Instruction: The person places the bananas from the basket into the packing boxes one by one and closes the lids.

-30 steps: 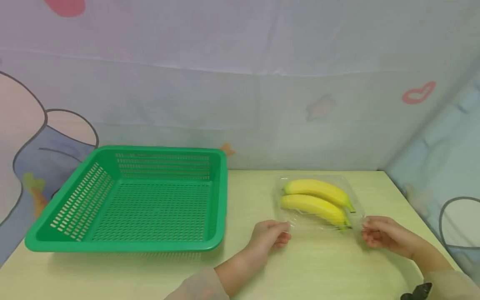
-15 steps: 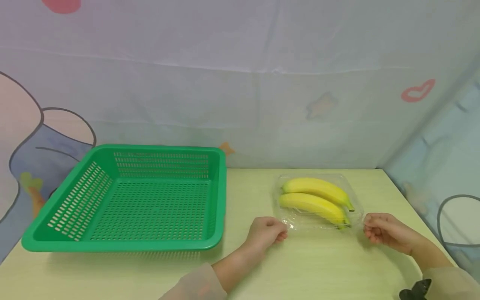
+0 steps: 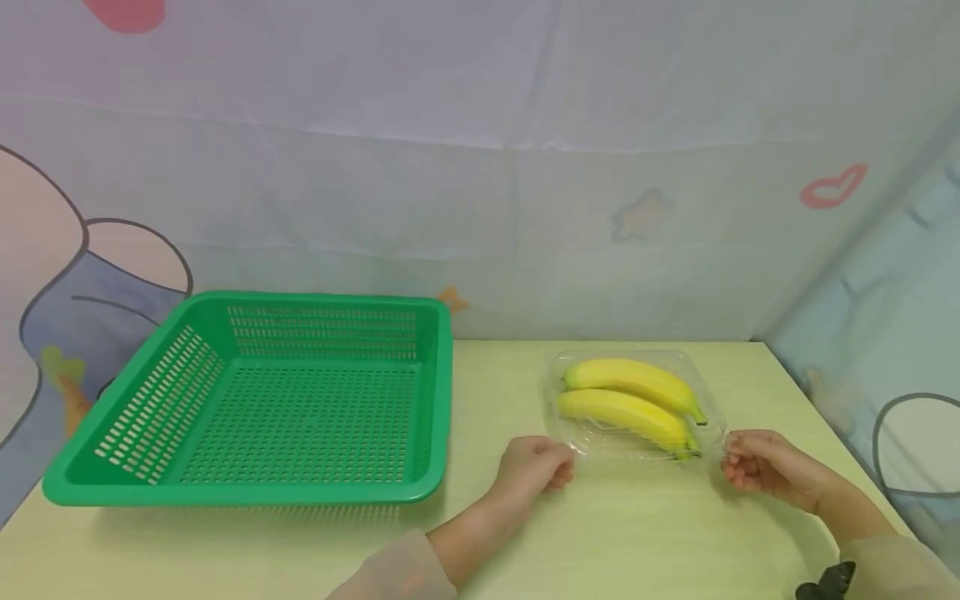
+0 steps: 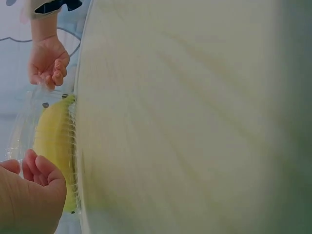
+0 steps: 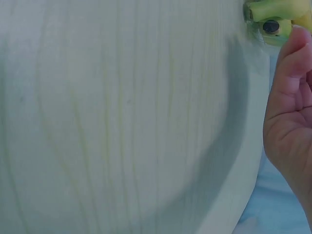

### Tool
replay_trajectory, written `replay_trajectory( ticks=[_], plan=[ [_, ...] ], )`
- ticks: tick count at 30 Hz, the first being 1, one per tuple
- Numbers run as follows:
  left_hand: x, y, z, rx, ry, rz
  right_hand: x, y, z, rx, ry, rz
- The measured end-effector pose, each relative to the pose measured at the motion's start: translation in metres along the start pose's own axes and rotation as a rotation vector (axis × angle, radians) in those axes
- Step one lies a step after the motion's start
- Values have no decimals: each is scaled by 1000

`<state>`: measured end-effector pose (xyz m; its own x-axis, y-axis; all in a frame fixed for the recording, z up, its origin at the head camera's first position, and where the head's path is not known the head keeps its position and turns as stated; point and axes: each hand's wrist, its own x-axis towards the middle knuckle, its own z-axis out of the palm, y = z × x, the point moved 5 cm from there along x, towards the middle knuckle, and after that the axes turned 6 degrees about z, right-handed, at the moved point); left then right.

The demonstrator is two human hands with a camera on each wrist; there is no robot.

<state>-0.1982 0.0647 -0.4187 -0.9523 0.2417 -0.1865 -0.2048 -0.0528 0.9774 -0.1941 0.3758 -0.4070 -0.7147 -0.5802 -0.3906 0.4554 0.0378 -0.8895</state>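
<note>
Two yellow bananas, a far one [image 3: 633, 379] and a near one [image 3: 622, 410], lie side by side in a clear plastic box [image 3: 600, 450] on the table's right part. My left hand [image 3: 525, 468] pinches the box's near left corner between thumb and curled fingers. At the near right corner, my right hand [image 3: 776, 467] pinches the plastic edge. The left wrist view shows both hands at the box, with a banana [image 4: 53, 134] behind the clear wall. In the right wrist view, the right hand [image 5: 295, 102] is beside the banana stems [image 5: 278, 9]; its fingertips are partly cut off.
A green perforated basket [image 3: 437, 400] with nothing in it stands on the left of the pale wooden table [image 3: 637, 533]. Behind hangs a printed cloth [image 3: 480, 192], and another cloth [image 3: 900, 333] borders the right side.
Both hands stay at the box's near corners, with only tiny finger shifts. The bananas and basket keep their places; the head view has moved slightly.
</note>
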Motion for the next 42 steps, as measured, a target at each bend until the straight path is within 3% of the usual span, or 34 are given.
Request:
replay_trajectory(
  ticks=[7,12,18,21,23,27,30,32,33,35,37,38,39,41,42],
  plan=[
    [0,-3,0,-44,-39,-90,-1,1,1,17,-63,23],
    [0,-3,0,-60,-58,-118,1,-1,-1,-8,-54,33],
    [-8,0,-2,-31,-60,-126,-2,-5,-5,-126,18,43],
    [-14,4,-8,17,-72,-116,-5,-8,-9,-217,104,48],
    [-20,9,-13,96,-121,-77,-9,-11,-12,-322,180,30],
    [-40,20,-27,347,-341,47,-19,-24,-15,-569,369,-35],
    [-63,31,-40,523,-500,151,-25,-35,-15,-754,506,-54],
    [-78,41,-47,646,-574,277,-28,-43,-12,-854,559,-40],
    [-86,47,-51,713,-608,391,-28,-47,-10,-896,579,-25],
    [-101,61,-59,851,-646,717,-28,-54,-4,-974,607,-19],
    [-115,74,-72,1022,-588,1072,-26,-63,5,-1022,609,-74],
    [-120,78,-81,1104,-527,1214,-26,-66,10,-1049,611,-111],
    [-124,81,-91,1173,-467,1309,-26,-70,15,-1079,621,-146],
    [-127,85,-115,1283,-372,1365,-26,-75,26,-1114,631,-219],
    [-126,86,-128,1321,-343,1333,-26,-78,31,-1139,634,-246]
  ],
)
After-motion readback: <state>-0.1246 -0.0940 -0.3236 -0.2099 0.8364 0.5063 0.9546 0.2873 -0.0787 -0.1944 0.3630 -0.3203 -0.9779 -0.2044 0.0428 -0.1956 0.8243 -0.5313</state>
